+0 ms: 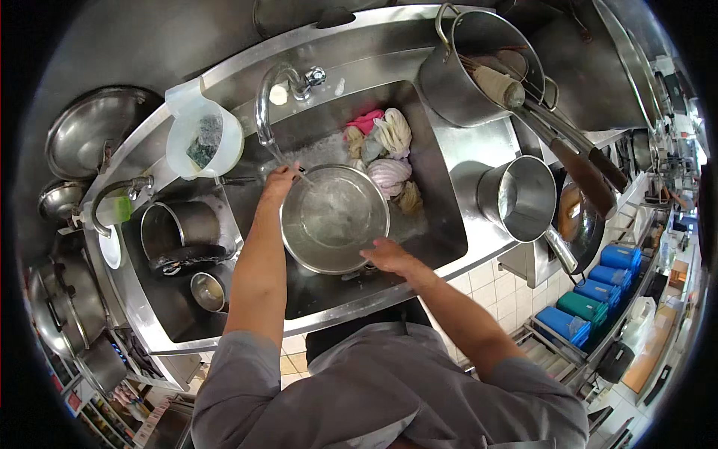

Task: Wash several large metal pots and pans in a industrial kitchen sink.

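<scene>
A round stainless steel pot [335,219] sits in the large sink basin, with cloudy water inside. My left hand [282,181] holds its upper left rim, beside the stream falling from the chrome faucet [262,112]. At the lower right rim, my right hand [390,256] grips the pot with fingertips over the edge. Wet, twisted cloths [390,174] in pink, white and beige lie in the basin to the right of the pot, near foamy water.
A translucent plastic pitcher [229,143] stands at the left divider. The smaller left basin holds a metal pot [202,221] and a small metal cup [207,293]. On the right are a large stockpot [443,84] with long-handled tools [583,174] and a saucepan [491,191].
</scene>
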{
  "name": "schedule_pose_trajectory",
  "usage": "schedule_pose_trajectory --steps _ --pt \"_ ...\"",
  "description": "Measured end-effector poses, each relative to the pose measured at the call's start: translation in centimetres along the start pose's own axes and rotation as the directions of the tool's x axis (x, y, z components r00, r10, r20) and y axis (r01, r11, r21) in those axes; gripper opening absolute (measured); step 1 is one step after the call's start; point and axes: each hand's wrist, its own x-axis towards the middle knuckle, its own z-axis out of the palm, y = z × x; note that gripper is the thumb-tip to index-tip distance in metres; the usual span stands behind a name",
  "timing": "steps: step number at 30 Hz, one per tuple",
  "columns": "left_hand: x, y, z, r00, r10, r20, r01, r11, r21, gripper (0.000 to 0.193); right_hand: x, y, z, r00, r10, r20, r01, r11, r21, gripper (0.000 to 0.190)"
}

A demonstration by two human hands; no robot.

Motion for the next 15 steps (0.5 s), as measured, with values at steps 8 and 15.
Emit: schedule_pose_trajectory --steps 8,15 --pt "-8.7 8.7 -2.4 0.999 0.037 -0.034 -0.047 0.924 -0.379 0.02 2.3 -0.5 -1.1 0.939 0.286 0.192 -0.307 0.438 0.845 0.058" --pt "-20.6 19.7 -2.9 0.931 0.357 -0.077 -0.359 0.933 -0.015 0.023 12.1 -0.2 6.5 0.964 0.263 0.048 -0.125 0.285 0.95 0.031"
